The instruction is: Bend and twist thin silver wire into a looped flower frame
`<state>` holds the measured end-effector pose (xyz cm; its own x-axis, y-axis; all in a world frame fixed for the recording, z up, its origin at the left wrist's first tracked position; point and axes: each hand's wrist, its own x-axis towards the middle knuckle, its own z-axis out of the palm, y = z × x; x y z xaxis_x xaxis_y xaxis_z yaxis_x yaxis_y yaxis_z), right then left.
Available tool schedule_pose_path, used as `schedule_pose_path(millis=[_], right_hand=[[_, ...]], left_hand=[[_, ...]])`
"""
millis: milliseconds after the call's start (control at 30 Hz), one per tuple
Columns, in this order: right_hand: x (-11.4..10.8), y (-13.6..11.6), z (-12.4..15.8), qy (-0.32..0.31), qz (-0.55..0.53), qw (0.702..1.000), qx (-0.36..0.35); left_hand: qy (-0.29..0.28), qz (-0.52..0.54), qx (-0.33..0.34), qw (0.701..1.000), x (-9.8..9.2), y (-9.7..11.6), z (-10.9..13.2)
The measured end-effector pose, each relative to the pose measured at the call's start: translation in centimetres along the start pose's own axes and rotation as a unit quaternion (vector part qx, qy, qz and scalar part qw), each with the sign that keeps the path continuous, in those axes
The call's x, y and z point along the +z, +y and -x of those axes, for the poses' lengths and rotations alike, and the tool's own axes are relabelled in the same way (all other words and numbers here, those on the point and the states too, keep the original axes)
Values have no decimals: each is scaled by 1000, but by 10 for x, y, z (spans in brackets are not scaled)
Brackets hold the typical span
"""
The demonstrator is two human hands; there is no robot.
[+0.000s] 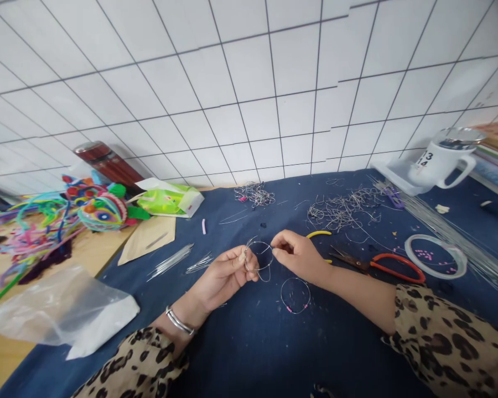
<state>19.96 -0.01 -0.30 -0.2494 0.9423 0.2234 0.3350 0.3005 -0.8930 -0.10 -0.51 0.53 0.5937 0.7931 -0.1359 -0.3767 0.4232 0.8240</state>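
Between my hands is a thin wire ring [260,242], held up over the dark blue cloth. My left hand [234,270] is closed on its left side, thumb and fingers pinching the wire, with loose wire ends sticking out. At the ring's upper right, the fingertips of my right hand [295,253] are pinched on the wire. Below, a second wire ring [295,296] with a few pink beads lies on the cloth. Partly hidden behind my right hand are yellow-handled pliers [318,234]. Scissors with red handles [398,266] lie beside my right forearm.
Tangled wire scraps [344,209] lie at the back right, near a clear round dish [435,256] with pink beads. Long straight wires [452,237] and a white mug [452,160] stand farther right. At left are cut wires [172,262], a plastic bag [66,309] and a red thermos [112,166].
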Motion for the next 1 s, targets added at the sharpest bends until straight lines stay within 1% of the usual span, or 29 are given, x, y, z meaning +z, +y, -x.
schedule_pose_path(millis=[67, 133, 233, 300, 400, 500, 567, 733, 900, 1000], right_hand=[[1, 0, 1, 1, -10, 1000, -12], [2, 0, 1, -18, -27, 999, -12], [4, 0, 2, -85, -65, 994, 2], [4, 0, 2, -118, -71, 990, 9], [5, 1, 3, -135, -57, 989, 29], [5, 0, 3, -147, -73, 984, 64], [5, -1, 3, -142, -93, 983, 75], [6, -6, 3, -105, -167, 978, 70], [4, -8, 3, -74, -247, 960, 111], [2, -9, 3, -64, -286, 950, 108]], left_hand=[[-9, 6, -9, 1000, 3, -2, 1], [-15, 8, -18, 1000, 6, -3, 2], [-22, 9, -29, 999, 9, -5, 3], [-22, 7, -37, 999, 11, -6, 3], [-24, 4, -48, 999, 12, -7, 4], [-25, 13, -46, 999, 13, -8, 4], [-25, 21, -40, 999, 13, -8, 4], [-31, 19, -39, 999, 13, -6, 4], [-20, 2, -26, 999, 12, -6, 4], [-15, -7, -26, 1000, 12, -6, 4]])
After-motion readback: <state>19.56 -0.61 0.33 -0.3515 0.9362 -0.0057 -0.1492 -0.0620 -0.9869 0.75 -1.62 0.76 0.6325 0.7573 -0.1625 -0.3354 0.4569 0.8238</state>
